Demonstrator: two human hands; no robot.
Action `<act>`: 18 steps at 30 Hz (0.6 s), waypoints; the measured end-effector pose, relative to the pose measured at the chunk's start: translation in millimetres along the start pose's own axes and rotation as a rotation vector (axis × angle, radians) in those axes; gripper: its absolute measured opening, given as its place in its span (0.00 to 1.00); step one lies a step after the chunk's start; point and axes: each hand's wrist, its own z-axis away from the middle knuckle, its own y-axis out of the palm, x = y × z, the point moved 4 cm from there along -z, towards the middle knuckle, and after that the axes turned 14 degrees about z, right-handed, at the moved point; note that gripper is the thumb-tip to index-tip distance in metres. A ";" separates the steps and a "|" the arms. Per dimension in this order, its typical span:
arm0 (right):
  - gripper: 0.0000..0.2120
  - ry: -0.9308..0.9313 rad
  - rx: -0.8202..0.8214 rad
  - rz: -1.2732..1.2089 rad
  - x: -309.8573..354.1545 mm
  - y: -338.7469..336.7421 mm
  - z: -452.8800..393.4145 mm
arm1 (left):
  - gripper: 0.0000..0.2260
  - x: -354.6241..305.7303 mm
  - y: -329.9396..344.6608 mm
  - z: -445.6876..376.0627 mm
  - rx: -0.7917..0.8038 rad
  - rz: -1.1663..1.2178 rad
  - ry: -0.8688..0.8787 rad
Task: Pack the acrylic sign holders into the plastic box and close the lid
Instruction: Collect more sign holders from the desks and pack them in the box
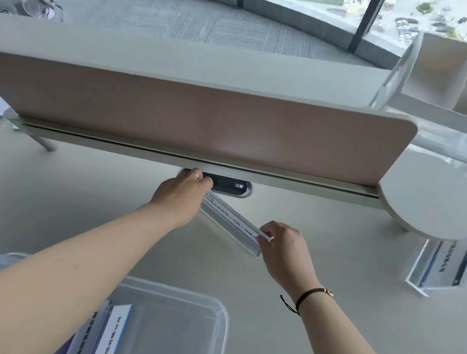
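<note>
Held above counter [324,217]: acrylic sign holder [231,223], far end gripped by left hand [185,191], near end pinched by right hand [284,245]. Plastic box [208,321] open nearby, holding others.

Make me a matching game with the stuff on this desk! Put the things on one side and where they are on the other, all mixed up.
Things:
1. sign holder in both hands
2. plastic box
3. sign holder on the desk
4. desk divider

Places:
A. far right
B. near the bottom, with sign holders inside
C. standing across the back of the desk
D. middle, held at each end

Pairs: 1-D, 2-B, 3-A, 4-C
</note>
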 end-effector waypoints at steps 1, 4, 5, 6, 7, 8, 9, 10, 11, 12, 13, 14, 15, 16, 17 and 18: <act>0.06 0.002 -0.015 0.006 -0.2 -0.7 -1.8 | 0.07 3.2 0.1 -2.3 0.005 0.017 -0.041; 0.06 0.017 -0.051 0.040 0.4 -1.0 -6.5 | 0.06 12.1 9.3 -2.6 0.116 0.063 -0.111; 0.06 0.022 -0.061 0.043 1.1 -0.8 -7.2 | 0.07 13.6 13.2 -0.3 0.128 0.060 -0.100; 0.06 0.029 -0.070 0.042 2.0 -0.4 -7.4 | 0.07 16.0 15.7 4.0 0.121 0.078 -0.125; 0.06 0.035 -0.079 0.039 2.7 -0.1 -7.2 | 0.07 16.7 17.2 9.0 0.106 0.074 -0.134; 0.06 0.037 -0.087 0.037 3.6 -0.1 -6.4 | 0.08 15.3 15.9 15.6 0.093 0.081 -0.134; 0.05 0.031 -0.096 0.037 5.1 -1.3 -4.6 | 0.09 12.8 12.8 22.2 0.074 0.081 -0.134; 0.05 0.024 -0.108 0.034 6.9 -3.6 -2.1 | 0.09 10.7 8.3 28.9 0.055 0.088 -0.139; 0.05 0.015 -0.127 0.030 9.4 -8.0 1.3 | 0.07 7.9 2.1 36.4 0.038 0.111 -0.126; 0.04 0.006 -0.155 0.027 12.6 -14.4 5.2 | 0.05 5.5 -6.5 43.8 -0.002 0.097 -0.093; 0.04 -0.007 -0.187 0.026 16.7 -22.8 10.0 | 0.04 2.9 -17.3 53.3 -0.068 0.108 -0.056; 0.03 -0.024 -0.218 0.024 22.0 -32.4 15.5 | 0.03 1.7 -28.4 64.4 -0.121 0.138 -0.033; 0.03 -0.046 -0.243 0.019 28.5 -42.6 21.3 | 0.03 -0.3 -39.7 77.4 -0.169 0.167 -0.007; 0.04 -0.069 -0.265 0.009 36.2 -53.2 27.2 | 0.03 -0.7 -51.4 91.8 -0.226 0.200 0.003; 0.04 -0.094 -0.285 -0.005 44.8 -63.8 33.4 | 0.03 -1.5 -64.1 107.8 -0.289 0.237 0.005; 0.03 -0.122 -0.309 -0.021 54.5 -74.4 40.4 | 0.03 -1.2 -75.9 124.5 -0.349 0.265 0.018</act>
